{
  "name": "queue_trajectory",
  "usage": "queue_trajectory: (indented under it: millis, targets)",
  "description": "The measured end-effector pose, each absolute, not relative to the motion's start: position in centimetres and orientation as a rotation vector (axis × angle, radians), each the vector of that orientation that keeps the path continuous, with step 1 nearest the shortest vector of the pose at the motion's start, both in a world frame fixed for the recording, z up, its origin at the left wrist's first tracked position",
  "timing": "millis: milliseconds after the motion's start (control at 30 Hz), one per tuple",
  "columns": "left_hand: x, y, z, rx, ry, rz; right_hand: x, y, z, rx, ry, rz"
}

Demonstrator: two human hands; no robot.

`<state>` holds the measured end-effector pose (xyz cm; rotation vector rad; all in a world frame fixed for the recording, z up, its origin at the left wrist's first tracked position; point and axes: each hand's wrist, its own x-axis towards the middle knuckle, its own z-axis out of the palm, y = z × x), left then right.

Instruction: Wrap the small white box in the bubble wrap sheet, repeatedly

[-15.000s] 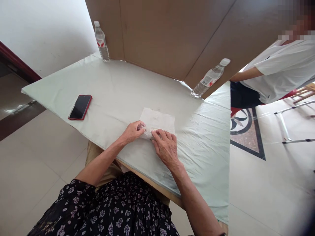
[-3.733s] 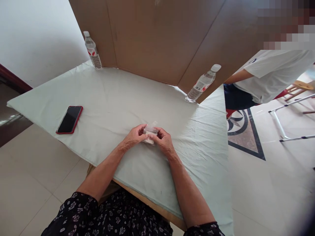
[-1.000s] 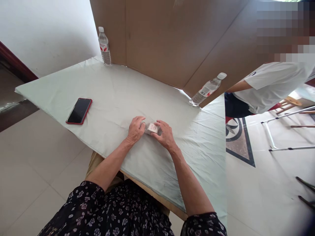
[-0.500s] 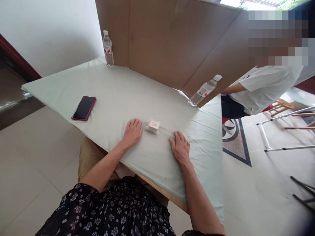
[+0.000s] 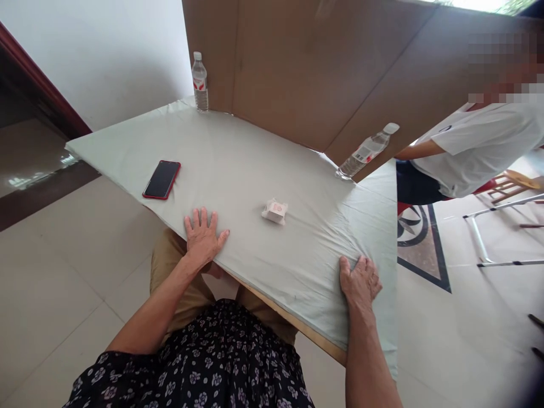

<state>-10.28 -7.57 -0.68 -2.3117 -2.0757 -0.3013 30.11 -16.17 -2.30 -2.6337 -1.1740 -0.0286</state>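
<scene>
My left hand lies palm down near the table's front edge, fingers spread, holding nothing. Over on the right side of the tabletop, my right hand rests on the cloth, also with nothing held; its fingers are stretched out and slightly bent. Between the two hands, a bit farther back, sits a small whitish box in clear plastic wrap with faint reddish print, touched by neither hand. A smartphone in a red case lies beyond my left hand, its screen dark.
A pale cloth covers the table. Behind stands a tall cardboard panel, with a water bottle at its left and another water bottle at its right. A person in a white shirt sits beyond the panel, near a wooden stool.
My hands have slid apart and nearer to me, the left one leftward with fingers spreading, the right one rightward. The box stays in place on the cloth. The view has shifted slightly.
</scene>
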Motion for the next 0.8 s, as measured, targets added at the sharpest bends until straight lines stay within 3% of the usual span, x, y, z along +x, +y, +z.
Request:
queue_trajectory:
  millis: [300,467,633,800]
  targets:
    - [-9.2,-4.7,1.0,-2.678,-2.086,-0.627,27.1,-9.6,-1.0,-1.853,-1.391,0.154]
    - [-3.6,0.9,2.8,-3.299,-1.704,-0.849,23.2,-4.2,1.4,-1.476,-1.533,0.765]
    - [0.2,4.9,2.6,-3.637,-1.365,-0.790,23.1,-1.2,1.4,-1.378,-1.641,0.974]
    - [0.1,5.3,1.3,-3.671,-1.520,-0.762,23.3,-0.8,0.1,-1.349,-1.732,1.014]
